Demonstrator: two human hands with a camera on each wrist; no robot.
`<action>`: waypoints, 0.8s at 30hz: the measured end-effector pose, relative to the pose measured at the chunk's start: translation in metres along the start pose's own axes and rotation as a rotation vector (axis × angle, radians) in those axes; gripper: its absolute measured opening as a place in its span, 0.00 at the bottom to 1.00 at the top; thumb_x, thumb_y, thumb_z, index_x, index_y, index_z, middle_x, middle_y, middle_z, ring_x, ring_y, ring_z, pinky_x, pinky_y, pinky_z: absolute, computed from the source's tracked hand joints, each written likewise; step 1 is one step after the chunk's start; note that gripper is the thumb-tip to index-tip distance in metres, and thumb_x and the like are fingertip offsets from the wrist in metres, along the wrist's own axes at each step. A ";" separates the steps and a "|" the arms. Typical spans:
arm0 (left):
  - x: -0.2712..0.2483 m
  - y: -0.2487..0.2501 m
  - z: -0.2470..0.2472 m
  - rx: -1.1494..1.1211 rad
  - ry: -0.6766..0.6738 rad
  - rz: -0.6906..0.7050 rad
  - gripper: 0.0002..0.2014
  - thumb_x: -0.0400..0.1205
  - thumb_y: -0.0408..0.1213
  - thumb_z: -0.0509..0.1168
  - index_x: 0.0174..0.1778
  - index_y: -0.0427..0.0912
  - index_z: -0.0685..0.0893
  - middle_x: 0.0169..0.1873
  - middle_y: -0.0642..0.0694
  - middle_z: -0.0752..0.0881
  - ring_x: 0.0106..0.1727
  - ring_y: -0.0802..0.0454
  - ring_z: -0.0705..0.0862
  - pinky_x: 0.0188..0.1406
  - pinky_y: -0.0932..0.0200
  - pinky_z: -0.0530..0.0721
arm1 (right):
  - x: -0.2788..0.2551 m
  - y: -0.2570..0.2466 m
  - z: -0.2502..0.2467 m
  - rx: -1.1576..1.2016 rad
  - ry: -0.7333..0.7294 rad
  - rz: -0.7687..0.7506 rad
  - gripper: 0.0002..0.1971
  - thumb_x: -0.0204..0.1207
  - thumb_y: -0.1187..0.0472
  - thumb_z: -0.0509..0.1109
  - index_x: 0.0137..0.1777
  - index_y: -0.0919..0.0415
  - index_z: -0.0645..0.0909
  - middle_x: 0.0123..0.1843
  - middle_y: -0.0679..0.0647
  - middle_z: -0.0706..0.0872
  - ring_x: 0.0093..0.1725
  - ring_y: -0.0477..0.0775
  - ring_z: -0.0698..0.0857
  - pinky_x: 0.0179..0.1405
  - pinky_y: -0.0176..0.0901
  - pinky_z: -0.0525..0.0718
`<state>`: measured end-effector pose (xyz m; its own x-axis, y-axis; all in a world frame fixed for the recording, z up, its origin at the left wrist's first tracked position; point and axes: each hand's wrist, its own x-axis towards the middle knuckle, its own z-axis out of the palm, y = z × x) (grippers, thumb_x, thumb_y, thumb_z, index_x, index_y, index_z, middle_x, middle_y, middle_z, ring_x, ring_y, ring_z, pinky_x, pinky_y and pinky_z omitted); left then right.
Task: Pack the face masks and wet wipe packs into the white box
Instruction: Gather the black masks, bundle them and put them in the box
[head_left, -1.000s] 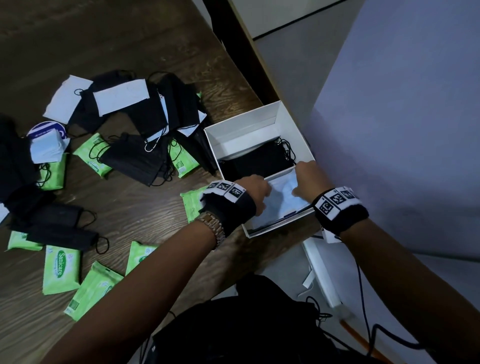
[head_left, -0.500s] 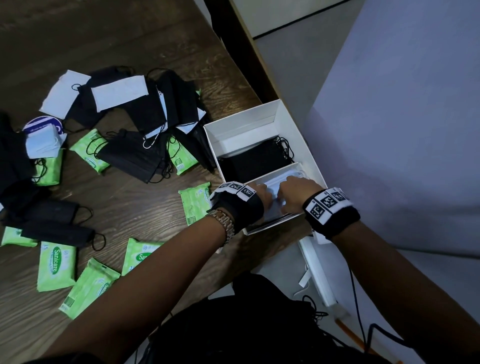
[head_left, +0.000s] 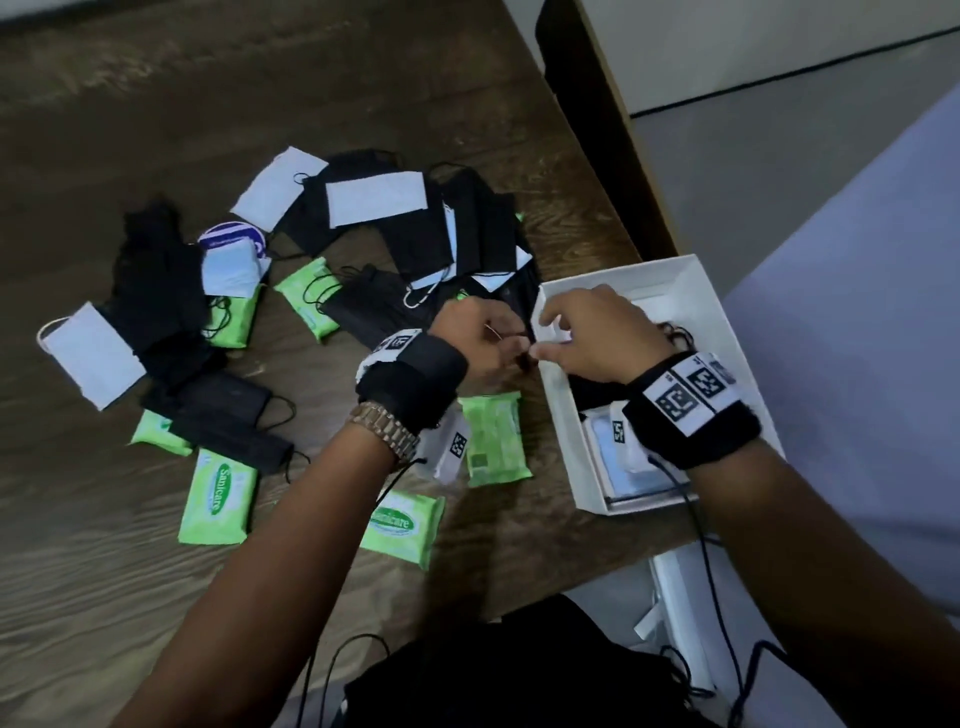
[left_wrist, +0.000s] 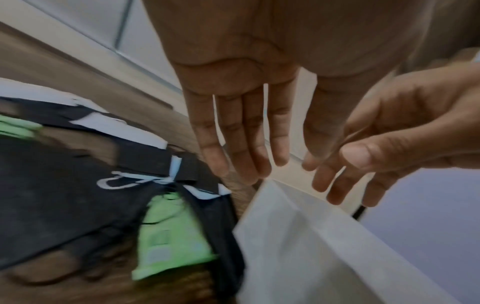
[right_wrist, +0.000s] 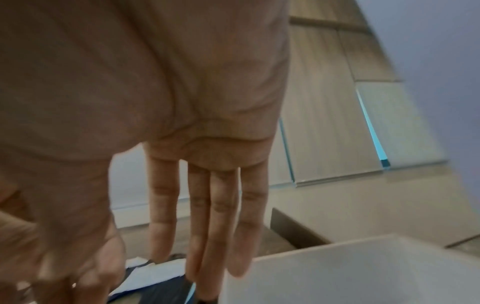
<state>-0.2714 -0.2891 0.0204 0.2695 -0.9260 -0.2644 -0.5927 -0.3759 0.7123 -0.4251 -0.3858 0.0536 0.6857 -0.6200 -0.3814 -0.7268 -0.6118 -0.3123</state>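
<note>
1. Lying on the big brown worktop (head_left: 156, 545) are black and white face masks (head_left: 415, 234) and green wet wipe packs (head_left: 218, 496), spread about.
2. The white box (head_left: 711, 291) sits at the worktop's right edge, with a black mask and a pale blue one inside.
3. The right hand (head_left: 597, 332) hovers over the box's left wall, fingers (right_wrist: 221, 216) straight and holding nothing.
4. The left hand (head_left: 472, 332) is just beside that wall, fingers (left_wrist: 241, 131) straight and holding nothing.
</note>
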 end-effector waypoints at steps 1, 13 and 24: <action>0.000 -0.018 -0.011 -0.015 0.045 -0.055 0.10 0.76 0.44 0.74 0.49 0.45 0.89 0.43 0.51 0.90 0.45 0.55 0.86 0.52 0.60 0.85 | 0.015 -0.016 0.009 0.035 0.021 -0.020 0.19 0.72 0.41 0.76 0.58 0.50 0.84 0.55 0.53 0.86 0.59 0.58 0.83 0.54 0.50 0.83; -0.004 -0.214 -0.029 -0.632 0.356 -0.724 0.11 0.78 0.33 0.72 0.53 0.40 0.79 0.51 0.44 0.81 0.55 0.47 0.81 0.57 0.58 0.80 | 0.144 -0.125 0.160 0.060 -0.017 -0.103 0.21 0.76 0.54 0.75 0.64 0.64 0.80 0.64 0.63 0.83 0.65 0.66 0.81 0.59 0.55 0.83; 0.024 -0.231 -0.027 -1.099 0.383 -0.609 0.07 0.78 0.32 0.72 0.49 0.46 0.89 0.40 0.48 0.89 0.40 0.52 0.84 0.43 0.64 0.84 | 0.156 -0.126 0.214 -0.106 0.029 -0.173 0.29 0.73 0.51 0.75 0.75 0.54 0.75 0.82 0.53 0.69 0.73 0.61 0.72 0.64 0.57 0.75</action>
<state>-0.1076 -0.2236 -0.1323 0.5773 -0.4819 -0.6592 0.5744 -0.3340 0.7473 -0.2345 -0.3003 -0.1529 0.8021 -0.5139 -0.3042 -0.5906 -0.7579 -0.2770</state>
